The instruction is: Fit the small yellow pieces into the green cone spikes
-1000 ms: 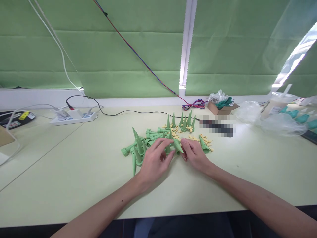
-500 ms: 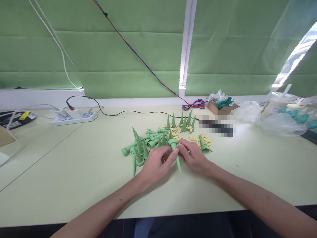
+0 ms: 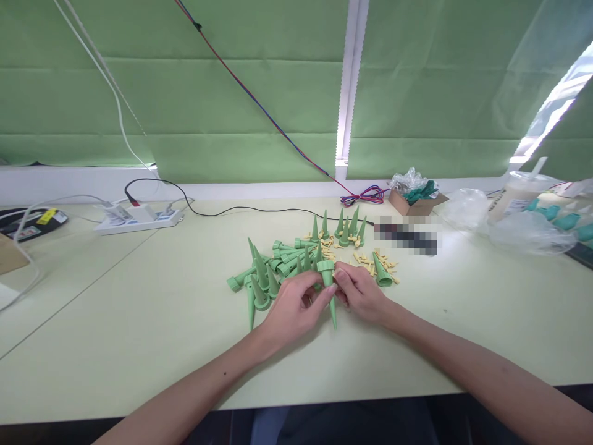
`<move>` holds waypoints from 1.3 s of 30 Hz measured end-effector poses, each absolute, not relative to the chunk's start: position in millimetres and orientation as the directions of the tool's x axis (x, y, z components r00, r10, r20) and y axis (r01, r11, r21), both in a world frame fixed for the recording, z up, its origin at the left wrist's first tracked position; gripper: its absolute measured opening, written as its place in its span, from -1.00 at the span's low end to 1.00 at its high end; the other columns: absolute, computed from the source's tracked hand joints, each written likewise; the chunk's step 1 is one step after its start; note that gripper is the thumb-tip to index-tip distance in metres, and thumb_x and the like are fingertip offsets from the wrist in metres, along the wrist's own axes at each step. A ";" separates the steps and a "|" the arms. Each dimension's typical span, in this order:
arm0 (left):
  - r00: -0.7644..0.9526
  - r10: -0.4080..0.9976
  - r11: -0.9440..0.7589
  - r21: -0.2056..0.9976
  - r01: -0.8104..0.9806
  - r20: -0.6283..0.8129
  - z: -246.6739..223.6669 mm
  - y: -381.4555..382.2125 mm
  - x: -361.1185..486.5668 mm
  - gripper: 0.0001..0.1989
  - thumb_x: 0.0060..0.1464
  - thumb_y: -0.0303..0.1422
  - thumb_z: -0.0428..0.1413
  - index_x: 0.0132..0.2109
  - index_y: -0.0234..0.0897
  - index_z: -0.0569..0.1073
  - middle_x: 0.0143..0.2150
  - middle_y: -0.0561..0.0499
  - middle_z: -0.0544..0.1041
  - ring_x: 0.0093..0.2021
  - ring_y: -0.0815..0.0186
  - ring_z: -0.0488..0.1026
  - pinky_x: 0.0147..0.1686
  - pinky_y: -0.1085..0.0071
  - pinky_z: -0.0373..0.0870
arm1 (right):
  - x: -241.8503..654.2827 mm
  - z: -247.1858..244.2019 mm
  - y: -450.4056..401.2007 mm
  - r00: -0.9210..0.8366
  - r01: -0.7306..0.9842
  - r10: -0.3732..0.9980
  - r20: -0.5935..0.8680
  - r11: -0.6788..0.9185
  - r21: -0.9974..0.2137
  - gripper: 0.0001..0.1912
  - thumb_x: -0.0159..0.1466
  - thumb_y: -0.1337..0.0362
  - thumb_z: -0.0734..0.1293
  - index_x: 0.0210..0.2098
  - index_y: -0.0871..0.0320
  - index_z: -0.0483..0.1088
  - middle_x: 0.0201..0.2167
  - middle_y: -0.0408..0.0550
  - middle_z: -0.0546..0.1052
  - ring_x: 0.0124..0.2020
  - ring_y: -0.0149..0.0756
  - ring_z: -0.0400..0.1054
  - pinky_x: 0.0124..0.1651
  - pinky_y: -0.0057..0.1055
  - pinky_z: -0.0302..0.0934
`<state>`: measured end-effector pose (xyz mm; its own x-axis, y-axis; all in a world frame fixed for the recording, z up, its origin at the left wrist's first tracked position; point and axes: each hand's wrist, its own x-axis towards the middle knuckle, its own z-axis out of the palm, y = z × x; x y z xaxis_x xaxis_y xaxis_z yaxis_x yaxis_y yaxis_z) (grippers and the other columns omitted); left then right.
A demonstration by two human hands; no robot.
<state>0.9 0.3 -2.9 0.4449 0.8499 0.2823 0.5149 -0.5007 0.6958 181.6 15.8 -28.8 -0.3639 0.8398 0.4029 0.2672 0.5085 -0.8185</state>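
The left hand (image 3: 296, 301) held a green, tapered plastic spike (image 3: 327, 277) over the pale, flat table (image 3: 185, 334), long axis fore-and-aft, tip toward the near edge (collar (image 3: 325, 266) away); the right hand (image 3: 360, 292), narrowly pinched, adjoined it, contents indiscernible.

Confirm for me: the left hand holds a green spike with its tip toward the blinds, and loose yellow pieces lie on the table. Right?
No, the direction is wrong: in the head view, the tip of the green spike in the left hand points toward the near table edge, not the blinds. Loose yellow pieces do lie on the table.
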 end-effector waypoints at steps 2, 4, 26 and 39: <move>0.448 0.843 -0.516 0.682 0.518 0.298 -3.4 0.8 1.1 -0.67 0.27 -0.15 0.00 -0.38 -0.29 0.33 -0.51 0.08 0.32 -0.49 0.38 0.28 -0.49 0.45 0.16 | 180.5 -28.8 14.5 -0.358 0.234 0.848 0.390 0.486 -0.842 -0.49 0.46 -0.02 0.00 -0.53 0.10 0.12 -0.70 -0.24 0.25 -0.66 -0.45 0.12 -0.50 -0.45 0.05; 0.445 0.836 -0.534 0.665 0.522 0.322 -3.8 1.2 1.4 -0.67 0.26 -0.17 0.02 -0.40 -0.29 0.32 -0.51 0.08 0.31 -0.49 0.38 0.26 -0.49 0.45 0.16 | 179.4 -28.8 13.4 -0.348 0.207 0.858 0.378 0.464 -0.862 -0.47 0.45 -0.05 -0.01 -0.54 0.10 0.13 -0.71 -0.24 0.24 -0.68 -0.45 0.13 -0.53 -0.46 0.05; 0.517 0.642 -0.767 0.485 0.420 0.567 -7.7 4.3 -3.4 -0.86 0.27 -0.41 0.03 -0.28 -0.30 0.41 -0.26 -0.04 0.44 -0.33 0.37 0.36 -0.36 0.46 0.30 | 171.7 -21.5 10.8 -0.374 -0.145 0.917 0.135 0.086 -0.986 -0.37 0.34 -0.19 0.11 -0.69 0.07 0.00 -0.86 -0.27 0.15 -0.83 -0.47 0.06 -0.71 -0.47 0.06; 0.398 0.805 -0.591 0.644 0.485 0.439 -5.7 3.8 1.2 -0.89 0.23 -0.35 0.05 -0.12 -0.26 0.38 -0.19 -0.01 0.43 -0.48 0.47 0.33 -0.51 0.51 0.29 | 171.1 -22.5 11.1 -0.228 -0.036 0.932 0.281 0.280 -0.959 -0.35 0.37 -0.16 0.08 -0.70 0.10 0.08 -0.81 -0.24 0.16 -0.78 -0.49 0.07 -0.68 -0.48 0.02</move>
